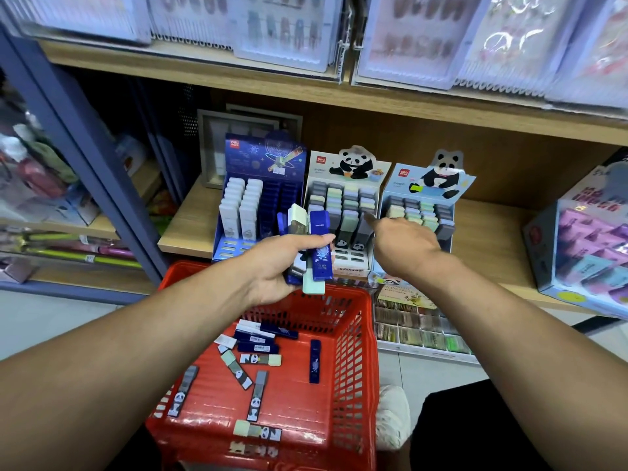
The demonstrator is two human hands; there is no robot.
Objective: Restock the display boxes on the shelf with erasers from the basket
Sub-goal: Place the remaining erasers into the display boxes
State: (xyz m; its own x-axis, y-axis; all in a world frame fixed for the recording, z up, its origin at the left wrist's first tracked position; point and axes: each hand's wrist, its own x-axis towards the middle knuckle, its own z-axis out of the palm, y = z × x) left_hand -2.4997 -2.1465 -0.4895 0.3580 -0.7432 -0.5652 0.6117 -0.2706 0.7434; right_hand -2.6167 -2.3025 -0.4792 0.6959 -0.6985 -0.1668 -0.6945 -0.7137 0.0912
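My left hand (277,266) grips a bundle of erasers (314,246), dark blue and pale green ones, above the red basket (353,338). My right hand (402,244) reaches to the middle panda display box (341,212), its fingertips on a grey eraser (365,227) standing in the box's right column. Whether the fingers pinch that eraser is hidden by the back of the hand. A blue display box (258,198) stands to the left and a light-blue panda box (423,205) to the right. Several loose erasers (258,358) lie in the basket.
The boxes stand on a wooden shelf (190,226) with another shelf board close above. A pink-and-blue boxed product (584,246) sits at the right. A white tray of small packets (418,328) lies below the shelf edge, right of the basket. My shoe (390,416) shows beside the basket.
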